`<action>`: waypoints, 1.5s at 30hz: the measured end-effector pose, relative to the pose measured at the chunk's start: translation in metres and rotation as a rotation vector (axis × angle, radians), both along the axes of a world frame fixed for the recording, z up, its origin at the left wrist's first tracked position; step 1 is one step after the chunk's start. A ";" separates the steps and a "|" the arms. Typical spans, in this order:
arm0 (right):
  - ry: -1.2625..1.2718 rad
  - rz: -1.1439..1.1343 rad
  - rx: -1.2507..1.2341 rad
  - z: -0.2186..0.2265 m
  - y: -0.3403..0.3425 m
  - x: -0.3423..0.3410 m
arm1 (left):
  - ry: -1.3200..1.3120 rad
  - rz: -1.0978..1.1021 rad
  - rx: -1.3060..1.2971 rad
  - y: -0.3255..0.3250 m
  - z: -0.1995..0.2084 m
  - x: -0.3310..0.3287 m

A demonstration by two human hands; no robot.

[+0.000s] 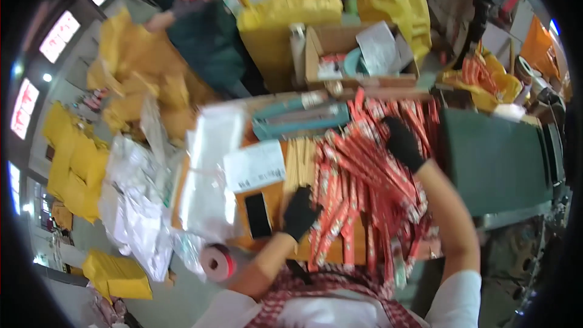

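Note:
A large loose pile of long, thin, red patterned packets [343, 206] covers the right half of the orange-brown table. My left hand [300, 214], in a black glove, is at the pile's left edge, with its finger and thumb tips apart beside the packets. No held thing shows in it. My right hand [402, 141], also black-gloved, lies over the far right part of the pile, touching packets. Its fingers blend into the dark glove, so their grip is unclear. Bare pale wooden sticks [299, 161] lie just beyond my left hand, and a black phone [259, 215] rests to its left.
Clear plastic sheets [212, 176] and a white paper [255, 165] lie on the left. A teal tray [300, 118] and a cardboard box [319, 73] stand behind. To the right is a dark green surface [495, 161]. A person [203, 36] stands across the table.

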State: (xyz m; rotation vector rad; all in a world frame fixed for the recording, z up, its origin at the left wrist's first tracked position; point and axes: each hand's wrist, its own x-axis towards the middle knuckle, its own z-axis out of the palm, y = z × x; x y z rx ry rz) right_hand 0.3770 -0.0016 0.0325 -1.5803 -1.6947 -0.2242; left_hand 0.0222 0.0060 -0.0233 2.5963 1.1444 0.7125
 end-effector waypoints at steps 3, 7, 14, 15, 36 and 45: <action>-0.185 -0.006 -0.663 0.045 -0.038 -0.106 | -0.081 -0.167 -0.157 -0.037 0.028 0.035; -0.058 -0.135 -0.534 0.023 -0.049 -0.100 | -0.068 -0.174 -0.459 -0.066 0.042 0.038; 0.080 -0.249 -0.280 0.111 -0.062 -0.090 | -0.525 -0.257 -0.604 -0.060 0.092 0.057; 0.069 -0.244 -0.277 0.131 -0.064 -0.101 | -0.619 -0.291 -0.589 -0.060 0.086 0.067; 1.267 0.270 -0.205 0.116 -0.119 -0.165 | -0.395 -0.352 -1.196 -0.099 0.087 -0.095; -0.055 -0.288 0.004 0.075 -0.151 -0.203 | -0.275 -0.243 -0.842 -0.153 0.064 -0.106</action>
